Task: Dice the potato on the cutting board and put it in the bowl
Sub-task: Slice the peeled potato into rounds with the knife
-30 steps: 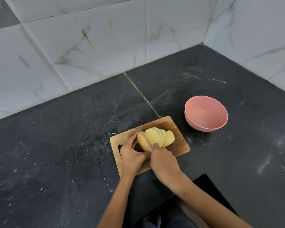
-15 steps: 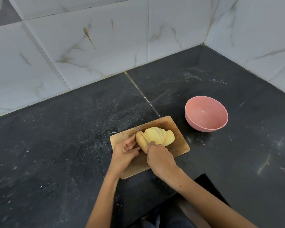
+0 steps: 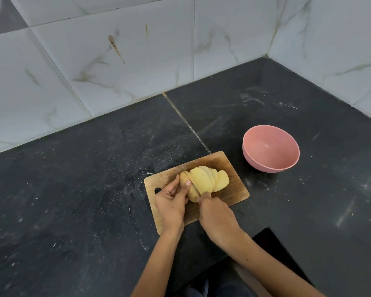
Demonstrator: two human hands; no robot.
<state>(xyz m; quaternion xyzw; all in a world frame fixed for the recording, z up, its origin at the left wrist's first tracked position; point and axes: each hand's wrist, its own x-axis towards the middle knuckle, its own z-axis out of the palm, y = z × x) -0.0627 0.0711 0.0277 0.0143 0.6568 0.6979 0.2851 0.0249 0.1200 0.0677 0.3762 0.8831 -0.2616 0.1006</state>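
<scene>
- Dark speckled stone bench (image 3: 77, 189): I see it filling the lower view, dusted with pale flecks, backed by white marble-look wall tiles (image 3: 120, 67) from 9 round to 2 o'clock.
- Rectangular wooden cutting board (image 3: 234, 189): it lies flat on the bench just below centre, with a handle hole (image 3: 158, 190) at its 9 o'clock end.
- Yellow potato, partly sliced (image 3: 204, 182): it sits on the board's middle; pale slices lean fanned toward 3 o'clock, and the uncut skin-on end lies toward 9 o'clock.
- Left hand (image 3: 171, 203): from 7 o'clock I see it gripping the uncut end, thumb tip (image 3: 188, 182) pressed on top and fingers curled round the far side.
- Right hand (image 3: 217, 216): it comes in from 5 o'clock, closed round a knife handle that it hides.
- Thin knife blade (image 3: 193, 185): I make it out running across the potato between the uncut end and the slices; how deep it sits I cannot tell.
- Round pink bowl (image 3: 253, 162): upright on the bench at 2 o'clock from the board, near it but apart; nothing inside.
</scene>
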